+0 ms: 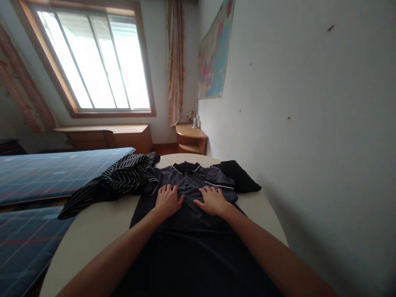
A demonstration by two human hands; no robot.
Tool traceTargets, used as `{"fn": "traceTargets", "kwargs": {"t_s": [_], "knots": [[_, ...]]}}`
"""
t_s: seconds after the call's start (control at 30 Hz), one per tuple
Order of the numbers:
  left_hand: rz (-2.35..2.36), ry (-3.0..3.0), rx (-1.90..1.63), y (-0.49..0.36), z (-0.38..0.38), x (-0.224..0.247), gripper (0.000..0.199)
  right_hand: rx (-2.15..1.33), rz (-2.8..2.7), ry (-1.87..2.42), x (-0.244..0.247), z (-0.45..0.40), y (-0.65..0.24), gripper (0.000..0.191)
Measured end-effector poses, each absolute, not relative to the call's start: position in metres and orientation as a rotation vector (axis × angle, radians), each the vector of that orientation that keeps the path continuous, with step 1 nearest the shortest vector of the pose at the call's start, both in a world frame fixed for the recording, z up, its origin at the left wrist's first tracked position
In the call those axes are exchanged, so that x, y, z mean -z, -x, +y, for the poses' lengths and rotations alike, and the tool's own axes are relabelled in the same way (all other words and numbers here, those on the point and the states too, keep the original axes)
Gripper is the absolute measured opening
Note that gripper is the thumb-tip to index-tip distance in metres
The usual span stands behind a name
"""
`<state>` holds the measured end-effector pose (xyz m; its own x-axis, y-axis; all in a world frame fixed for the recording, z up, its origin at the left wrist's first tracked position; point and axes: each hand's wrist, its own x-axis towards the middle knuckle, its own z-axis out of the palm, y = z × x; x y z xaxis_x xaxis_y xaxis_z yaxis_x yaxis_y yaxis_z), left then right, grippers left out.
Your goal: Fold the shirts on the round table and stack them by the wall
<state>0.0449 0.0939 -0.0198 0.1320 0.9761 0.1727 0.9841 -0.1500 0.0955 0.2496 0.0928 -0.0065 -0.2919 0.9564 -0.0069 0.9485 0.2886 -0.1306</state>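
Observation:
A dark polo shirt (188, 210) lies spread out, front side up, with its white-edged collar (186, 167) pointing away from me. Both sleeves are laid out to the sides and carry white trim. My left hand (168, 201) rests flat on the chest, left of the button placket, fingers stretched out. On the other side of the placket my right hand (212, 201) also lies flat on the fabric with its fingers spread. Neither hand grips the cloth. The shirt's lower part runs toward me into deep shade, where its hem cannot be made out.
The shirt lies on a round cream table (105, 231). A crumpled black-and-white striped garment (126, 175) hangs over its left edge, and a folded black cloth (238, 176) lies at right. Blue plaid mattresses (62, 175) are at left, a white wall (309, 156) at right.

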Motion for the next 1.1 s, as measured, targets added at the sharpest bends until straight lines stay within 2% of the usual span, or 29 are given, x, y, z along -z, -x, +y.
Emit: {"fn": "traceTargets", "kwargs": {"t_s": [0.13,0.27,0.47,0.67,0.77,0.9,1.1], "knots": [[-2.002,2.377,0.394,-0.045,0.117,0.032,0.059,-0.011,-2.374,1.851,-0.007,0.128,-0.253,0.043],[-2.032,2.409,0.338,-0.043,0.126,0.050,0.060,0.052,-2.265,1.837,-0.015,0.175,-0.258,0.032],[-2.016,2.427,0.371,-0.042,0.126,0.051,0.057,-0.036,-2.092,1.925,-0.022,0.241,-0.255,0.036],[-2.008,2.446,0.403,-0.041,0.129,0.054,0.059,-0.132,-2.000,2.070,-0.006,0.277,-0.238,0.050],[-2.008,2.447,0.418,-0.041,0.129,0.054,0.058,-0.156,-1.981,2.083,0.004,0.283,-0.232,0.045],[-2.016,2.446,0.428,-0.041,0.128,0.051,0.058,-0.115,-2.021,1.942,0.012,0.279,-0.230,0.032],[-2.035,2.410,0.471,-0.043,0.127,0.049,0.061,0.101,-2.057,1.361,0.019,0.258,-0.245,0.019]]}}
